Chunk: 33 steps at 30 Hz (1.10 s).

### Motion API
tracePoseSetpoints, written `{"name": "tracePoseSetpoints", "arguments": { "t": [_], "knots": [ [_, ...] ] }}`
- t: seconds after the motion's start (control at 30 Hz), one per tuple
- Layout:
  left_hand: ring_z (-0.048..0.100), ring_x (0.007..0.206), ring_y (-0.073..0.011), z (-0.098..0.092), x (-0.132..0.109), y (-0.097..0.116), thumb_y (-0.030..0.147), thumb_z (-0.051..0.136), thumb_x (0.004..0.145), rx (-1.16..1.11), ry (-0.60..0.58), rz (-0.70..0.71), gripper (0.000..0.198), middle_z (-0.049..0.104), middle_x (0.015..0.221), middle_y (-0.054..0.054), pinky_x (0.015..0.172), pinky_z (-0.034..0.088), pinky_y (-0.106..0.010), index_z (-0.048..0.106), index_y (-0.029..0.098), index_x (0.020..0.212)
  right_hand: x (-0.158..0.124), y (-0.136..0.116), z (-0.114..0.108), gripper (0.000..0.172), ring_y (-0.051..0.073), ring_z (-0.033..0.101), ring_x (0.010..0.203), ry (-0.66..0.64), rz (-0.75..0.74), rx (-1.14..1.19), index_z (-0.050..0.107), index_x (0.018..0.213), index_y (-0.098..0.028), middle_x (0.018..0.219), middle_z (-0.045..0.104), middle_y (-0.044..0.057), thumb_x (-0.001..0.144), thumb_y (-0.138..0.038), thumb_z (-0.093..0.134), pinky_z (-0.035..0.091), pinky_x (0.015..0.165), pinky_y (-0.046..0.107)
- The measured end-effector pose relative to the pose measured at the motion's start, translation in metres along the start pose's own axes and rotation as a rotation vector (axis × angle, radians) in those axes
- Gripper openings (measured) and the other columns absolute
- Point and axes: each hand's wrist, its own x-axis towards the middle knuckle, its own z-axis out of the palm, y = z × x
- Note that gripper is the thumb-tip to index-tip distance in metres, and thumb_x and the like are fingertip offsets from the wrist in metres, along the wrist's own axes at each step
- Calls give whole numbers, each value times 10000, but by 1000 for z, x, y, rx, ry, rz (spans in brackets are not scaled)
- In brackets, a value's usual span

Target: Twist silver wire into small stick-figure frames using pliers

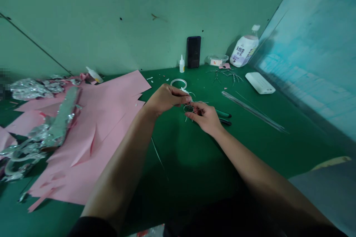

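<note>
The small wire piece [188, 108] sits between your two hands, just above the green table [194, 163], with a little loop showing at its middle. Your left hand [166, 100] is closed on its upper end, thumb and forefinger pinched tight together. Your right hand [206, 117] holds the lower side, fingers curled in around it, so both hands grip the same piece and nearly touch each other.

Just beyond your right hand lie pliers [224, 115] with green handles, flat on the table. Further out on that side a bundle of straight wires [253, 111] lies aslant, and past it a white power bank [260, 83]. Just beyond your left hand lies a white tape ring [178, 81]. Below your left wrist a loose wire strand [157, 153] runs back along the table toward you.

Against the wall ahead of your hands stand a small glue bottle [181, 64], a dark phone [194, 52] propped upright, a clear plastic tub [217, 60] and a white drink bottle [244, 50]. A few twisted wire figures [226, 76] lie in front of the tub.

To the left of your left arm, sheets of pink paper [105, 118] cover the table, some cut into strips, and crumpled silver foil [44, 129] lies on them, well apart from your hands.
</note>
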Motion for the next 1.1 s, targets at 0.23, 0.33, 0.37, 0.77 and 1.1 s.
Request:
{"name": "tracePoseSetpoints", "arguments": {
  "t": [0.23, 0.33, 0.37, 0.77, 1.1],
  "knots": [
    [626, 662, -131, 0, 0, -1, 349, 813, 641, 1, -10, 15, 205, 756, 768, -29, 588, 503, -250, 794, 226, 804, -1, 0, 0, 312, 134, 447, 635, 1, -7, -3, 724, 987, -210, 722, 484, -20, 719, -363, 773, 396, 609, 306],
    [632, 673, -134, 0, 1, -1, 344, 813, 643, -1, -16, 12, 210, 758, 776, -31, 592, 504, -248, 795, 223, 813, -1, 2, 0, 326, 137, 452, 639, 4, -6, -9, 724, 1006, -214, 717, 489, -19, 722, -369, 770, 399, 611, 304],
    [634, 677, -135, 0, 1, -1, 340, 813, 644, -2, -16, 9, 207, 758, 777, -33, 595, 506, -249, 795, 223, 814, -1, 2, 0, 331, 137, 453, 640, 4, -4, -10, 725, 1009, -218, 718, 492, -18, 722, -375, 769, 400, 611, 304],
    [649, 707, -142, 1, -4, 4, 323, 811, 653, -19, -16, 13, 197, 757, 787, -43, 626, 511, -258, 791, 209, 812, -2, 4, -1, 340, 132, 460, 621, 11, -4, -49, 727, 1012, -217, 731, 521, -8, 726, -398, 760, 393, 583, 299],
    [592, 646, -107, 1, -4, 2, 280, 794, 671, -63, -31, 56, 149, 732, 735, -43, 575, 473, -232, 789, 184, 785, -3, 4, 0, 305, 134, 468, 606, 36, -29, -98, 725, 977, -223, 709, 533, -13, 723, -389, 754, 394, 576, 300]
  ]
}}
